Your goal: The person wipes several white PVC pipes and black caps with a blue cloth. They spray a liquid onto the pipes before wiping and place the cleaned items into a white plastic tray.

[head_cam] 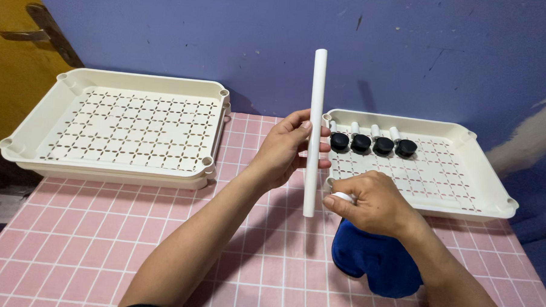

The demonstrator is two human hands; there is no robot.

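A white plastic tube [315, 131] stands upright above the pink-tiled counter [100, 238], gripped near its middle by the left hand [288, 149], whose fingers are wrapped around it. Just beside the tube's lower end, the right hand [371, 202] is closed on a small white piece [342, 197], mostly hidden by the fingers. A blue cloth [375, 263] lies under the right wrist. Behind the hands sits a cream perforated tray [465, 196] carrying four black caster wheels [372, 144] with white stems in a row along its far edge. To the left, well apart, is a stack of empty cream trays [119, 133].
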